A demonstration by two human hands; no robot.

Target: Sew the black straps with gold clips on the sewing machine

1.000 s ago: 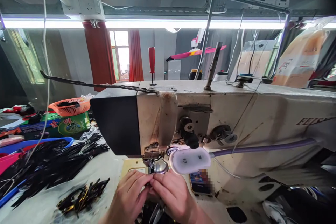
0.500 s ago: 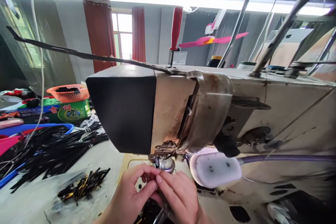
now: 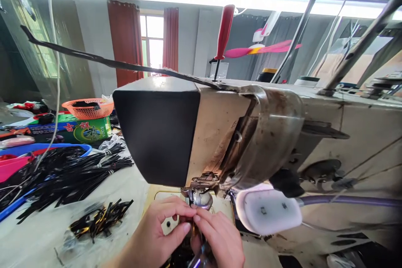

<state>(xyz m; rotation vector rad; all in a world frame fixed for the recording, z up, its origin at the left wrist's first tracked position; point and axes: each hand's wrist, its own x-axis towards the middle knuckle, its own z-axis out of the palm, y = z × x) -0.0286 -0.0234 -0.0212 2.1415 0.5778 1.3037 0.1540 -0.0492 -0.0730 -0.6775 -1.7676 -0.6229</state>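
Note:
A worn cream sewing machine [image 3: 251, 134] with a black end cover fills the middle. Under its needle area sits a shiny metal presser part [image 3: 201, 199]. My left hand [image 3: 160, 230] and my right hand [image 3: 220, 238] meet just below that part, fingertips pinched together on a small dark piece [image 3: 192, 234] that they mostly hide. A white lamp head [image 3: 268, 211] on a purple gooseneck hangs right of my hands.
Bundles of black strips [image 3: 72, 176] lie on the table at left, beside a blue tray [image 3: 50, 148] and a small pile of black-and-gold pieces [image 3: 100, 220]. An orange basket [image 3: 88, 109] rests on a green box. A red screwdriver [image 3: 223, 33] stands on the machine's top.
The view has moved closer to the machine and tilted, so the machine head looms larger. My hands stay pinched together under the needle area, shifted slightly right.

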